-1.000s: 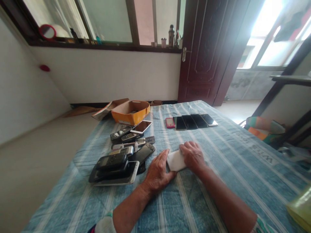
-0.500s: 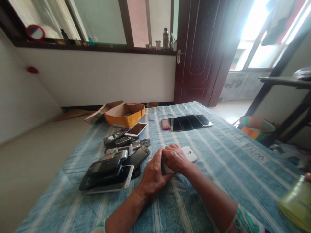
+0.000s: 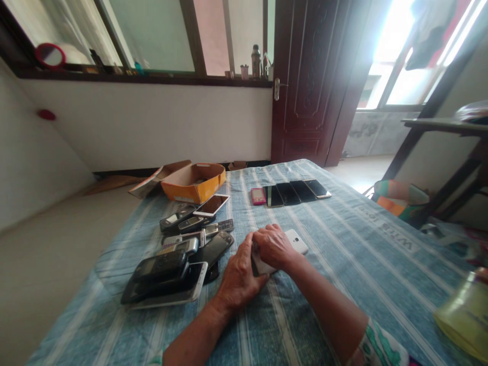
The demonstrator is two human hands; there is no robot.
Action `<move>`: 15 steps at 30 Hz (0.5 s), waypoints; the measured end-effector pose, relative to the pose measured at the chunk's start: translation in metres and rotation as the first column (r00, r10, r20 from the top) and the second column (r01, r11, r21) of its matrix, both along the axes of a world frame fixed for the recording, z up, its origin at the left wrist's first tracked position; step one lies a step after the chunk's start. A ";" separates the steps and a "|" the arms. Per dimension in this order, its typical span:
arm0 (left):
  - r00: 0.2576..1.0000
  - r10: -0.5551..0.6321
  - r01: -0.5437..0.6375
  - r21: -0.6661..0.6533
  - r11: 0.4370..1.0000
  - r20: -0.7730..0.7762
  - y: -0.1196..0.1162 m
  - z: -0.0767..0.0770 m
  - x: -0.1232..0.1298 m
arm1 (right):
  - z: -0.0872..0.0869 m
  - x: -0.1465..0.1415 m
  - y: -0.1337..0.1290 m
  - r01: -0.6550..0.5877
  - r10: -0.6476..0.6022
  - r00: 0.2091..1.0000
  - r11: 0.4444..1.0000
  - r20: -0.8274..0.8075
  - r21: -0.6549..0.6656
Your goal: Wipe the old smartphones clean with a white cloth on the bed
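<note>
A white phone lies back up on the striped blue cloth, its camera end pointing away to the right. My left hand grips its near left end, thumb below and fingers above. Over the same end lies my right hand, fingers curled against the phone and covering much of its back. To the left is a pile of old phones, among them a black one, a large white-edged one and a white one with a dark screen.
An open orange box stands behind the pile. Farther back, a pink device and several dark-screened phones lie in a row. A yellow translucent object is at the right edge.
The whole view has shifted slightly, with things appearing a little farther left. Both hands stay on the white phone in nearly the same pose.
</note>
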State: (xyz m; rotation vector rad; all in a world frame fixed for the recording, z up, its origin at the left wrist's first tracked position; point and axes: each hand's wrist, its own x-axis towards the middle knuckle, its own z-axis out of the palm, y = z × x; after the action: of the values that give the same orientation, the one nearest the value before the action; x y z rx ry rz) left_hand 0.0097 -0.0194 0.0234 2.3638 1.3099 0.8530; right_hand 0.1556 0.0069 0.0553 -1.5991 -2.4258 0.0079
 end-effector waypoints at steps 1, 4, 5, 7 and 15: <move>1.000 -0.003 0.003 -0.002 1.000 -0.001 0.000 0.000 0.000 | 0.000 0.001 0.000 0.012 -0.012 1.000 1.000 0.009 0.001; 1.000 -0.007 0.007 -0.024 1.000 -0.012 0.001 0.002 0.000 | 0.002 0.006 0.000 0.057 -0.058 0.997 0.998 0.042 0.009; 1.000 -0.008 0.007 -0.037 0.999 -0.017 0.001 0.003 0.000 | 0.002 0.008 0.000 0.078 -0.078 0.996 0.997 0.051 0.008; 1.000 -0.013 0.011 -0.069 0.998 -0.024 0.001 0.005 0.000 | 0.003 0.012 -0.001 0.125 -0.124 0.990 0.992 0.063 -0.003; 0.999 -0.022 0.016 -0.137 0.990 -0.042 -0.002 0.008 0.000 | 0.001 0.038 0.003 0.333 -0.330 0.941 0.943 0.069 -0.028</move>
State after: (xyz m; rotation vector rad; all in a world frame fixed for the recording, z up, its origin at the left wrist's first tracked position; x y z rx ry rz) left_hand 0.0099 -0.0211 0.0314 2.2961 1.3156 0.6871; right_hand 0.1935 0.0100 0.0564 -2.0351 -2.1792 -0.0538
